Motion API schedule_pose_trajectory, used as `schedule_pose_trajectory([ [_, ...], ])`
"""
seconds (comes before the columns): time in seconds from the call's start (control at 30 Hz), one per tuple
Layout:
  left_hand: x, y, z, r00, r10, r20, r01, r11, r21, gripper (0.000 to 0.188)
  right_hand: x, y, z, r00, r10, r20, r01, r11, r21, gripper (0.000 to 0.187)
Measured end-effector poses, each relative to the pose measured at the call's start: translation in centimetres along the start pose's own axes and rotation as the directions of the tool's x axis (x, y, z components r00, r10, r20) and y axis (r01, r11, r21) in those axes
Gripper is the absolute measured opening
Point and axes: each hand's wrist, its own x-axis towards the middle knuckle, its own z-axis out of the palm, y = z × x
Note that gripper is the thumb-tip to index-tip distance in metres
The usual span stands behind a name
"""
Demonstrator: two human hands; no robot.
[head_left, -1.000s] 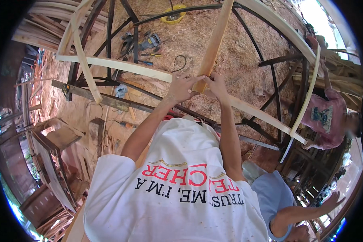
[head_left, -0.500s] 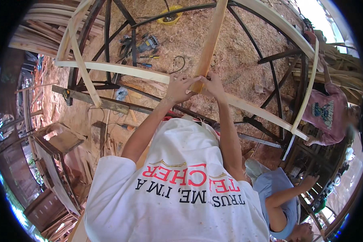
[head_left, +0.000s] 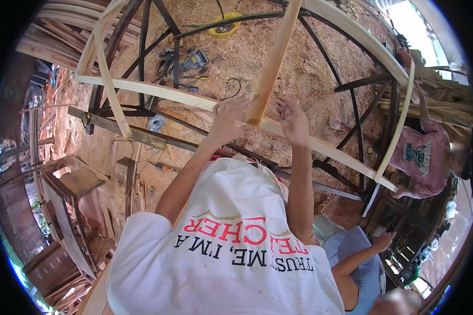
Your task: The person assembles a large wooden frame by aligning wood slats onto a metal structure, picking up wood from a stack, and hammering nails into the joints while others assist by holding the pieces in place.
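Note:
A pale wooden plank [head_left: 275,63] runs away from me, its near end resting across a long pale rail [head_left: 163,92]. Just left of that end, my left hand [head_left: 227,123] lies over the rail, fingers stretched forward and thumb apart, pointing toward the plank. On the other side my right hand [head_left: 295,123] is over the rail with its fingers loosely apart and slightly bent. A small gap separates it from the plank, and nothing shows in it. The rail's right end is by the hand of a person in a pink shirt [head_left: 417,157].
Dark curved metal framework [head_left: 231,21] stands around the rail. A power tool [head_left: 194,59], screwdrivers [head_left: 189,87] and a yellow basin [head_left: 225,26] lie on the shavings-covered floor. Another person in blue [head_left: 352,257] is at lower right. Stacked boards [head_left: 58,39] fill the far left.
Both hands have come off the plank's near end and moved apart, the right one farther to the right. The rail's right end sits slightly lower in view.

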Motion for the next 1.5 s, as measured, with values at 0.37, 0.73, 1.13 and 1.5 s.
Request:
schedule_pose_trajectory([
  [0.37,1.9,8.5,-0.3,0.962,-0.274,0.010,0.244,0.838,-0.488,0.028,-9.2,-2.5,3.8,0.919,-0.108,0.379,-0.121,0.838,0.532,0.071],
  [0.73,-0.8,7.9,0.1,0.881,-0.472,0.030,0.378,0.665,-0.644,0.019,-11.4,-0.4,4.7,0.948,-0.157,0.278,0.116,0.980,0.159,0.044],
  [1.13,-10.2,5.5,-3.0,0.761,-0.640,0.109,0.363,0.281,-0.888,0.009,-13.6,3.6,8.0,0.849,0.063,0.524,0.377,0.623,-0.686,0.022],
  [1.5,-22.4,-1.2,-7.7,0.602,-0.795,-0.080,0.324,0.334,-0.885,0.018,-17.1,11.5,19.9,0.663,0.358,0.657,0.447,0.515,-0.732,0.022],
])
